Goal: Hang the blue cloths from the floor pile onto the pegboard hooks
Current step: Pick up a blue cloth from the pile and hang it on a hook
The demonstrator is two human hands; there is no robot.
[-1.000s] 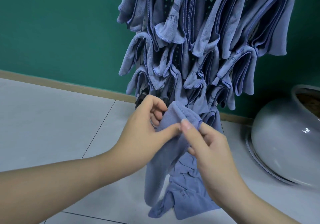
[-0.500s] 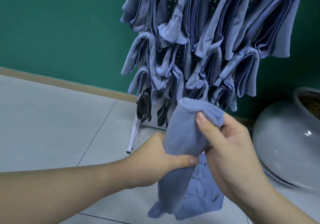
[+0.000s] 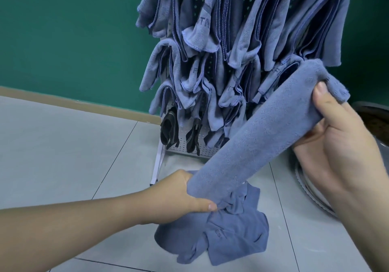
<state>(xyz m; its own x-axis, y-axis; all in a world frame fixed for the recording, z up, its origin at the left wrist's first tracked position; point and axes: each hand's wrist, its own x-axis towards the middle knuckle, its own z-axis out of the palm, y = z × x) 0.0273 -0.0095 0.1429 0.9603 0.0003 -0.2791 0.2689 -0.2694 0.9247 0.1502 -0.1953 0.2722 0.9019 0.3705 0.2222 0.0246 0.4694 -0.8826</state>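
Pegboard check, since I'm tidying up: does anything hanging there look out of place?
Yes. Two black items hang at the pegboard's bottom left, odd among the hung blue cloths; what they are is unclear.

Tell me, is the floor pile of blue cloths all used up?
No, a few blue cloths lie crumpled on the floor tiles below the stretched cloth.

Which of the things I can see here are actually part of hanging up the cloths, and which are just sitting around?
Part of the job:
- folded blue cloth, gripped by the left hand and right hand
- floor pile of blue cloths
- pegboard, with hung cloths

Just lying about:
- black items low on the board
- pale round pot at the right
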